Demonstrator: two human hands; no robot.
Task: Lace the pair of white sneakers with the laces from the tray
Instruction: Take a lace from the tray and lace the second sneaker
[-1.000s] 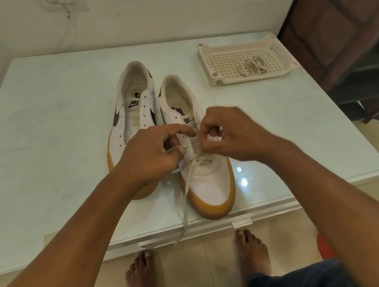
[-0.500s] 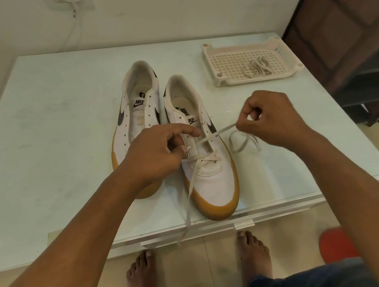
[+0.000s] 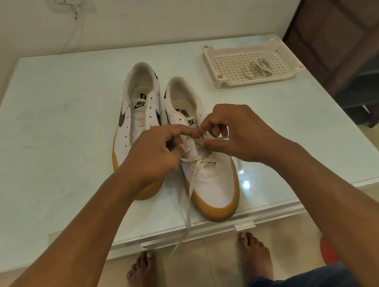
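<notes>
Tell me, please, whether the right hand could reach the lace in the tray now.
Probably yes: the spare lace lies uncovered in the tray, with bare table between, though the right hand must first release the sneaker's lace.

Part-laced sneaker [image 3: 215, 184], spare lace [image 3: 257, 68] in tray [image 3: 211, 64]

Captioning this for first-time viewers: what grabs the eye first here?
The left hand and right hand meet over the nearer sneaker at the front edge of the table, pinching its lace, whose end dangles off it. The other sneaker stands unlaced beside it; a spare lace lies in the tray far right.
</notes>
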